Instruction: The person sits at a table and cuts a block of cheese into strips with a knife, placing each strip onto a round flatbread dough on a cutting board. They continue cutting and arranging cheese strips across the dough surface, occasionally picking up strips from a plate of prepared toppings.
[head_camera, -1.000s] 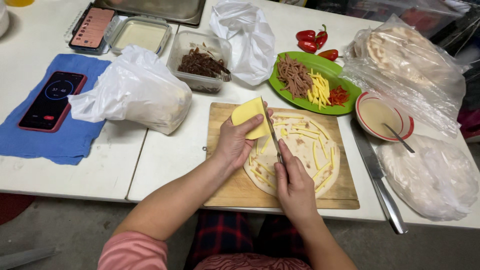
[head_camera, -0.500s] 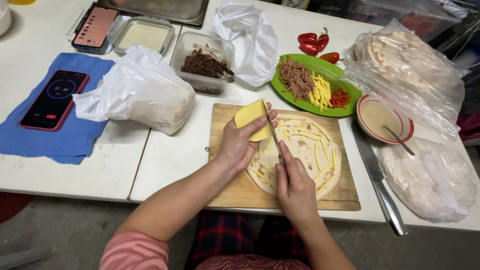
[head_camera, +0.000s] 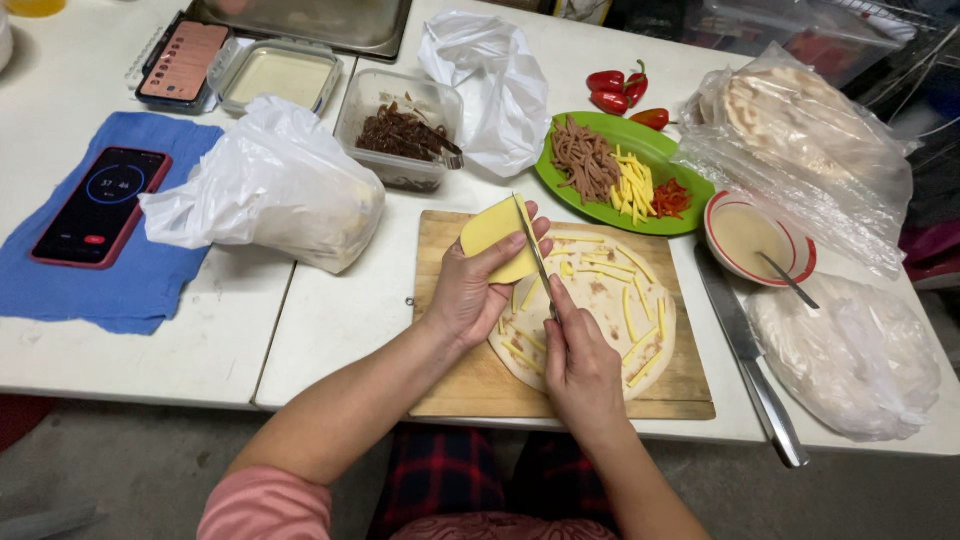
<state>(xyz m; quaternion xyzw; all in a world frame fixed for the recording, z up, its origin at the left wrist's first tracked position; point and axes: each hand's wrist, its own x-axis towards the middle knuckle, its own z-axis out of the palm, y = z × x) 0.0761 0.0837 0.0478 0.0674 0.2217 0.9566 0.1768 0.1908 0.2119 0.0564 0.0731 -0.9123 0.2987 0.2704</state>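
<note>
My left hand (head_camera: 478, 283) holds a yellow block of cheese (head_camera: 492, 233) above the left part of a wooden cutting board (head_camera: 450, 370). A small knife (head_camera: 533, 250) is gripped in my right hand (head_camera: 583, 362), its blade pressed into the cheese's right edge. Beneath both hands a round flatbread (head_camera: 610, 320) lies on the board, strewn with several yellow cheese strips.
A green plate (head_camera: 640, 215) with meat strips, cheese sticks and red pepper sits behind the board, red peppers (head_camera: 612, 88) beyond it. A bowl with spoon (head_camera: 752, 238), a large knife (head_camera: 750, 358), bagged flatbreads (head_camera: 800, 130), a meat container (head_camera: 398, 140), plastic bags and a phone (head_camera: 100, 205) on blue cloth surround.
The knife blade has slid along the cheese block, and both hands shifted slightly over the flatbread. Everything else stays put.
</note>
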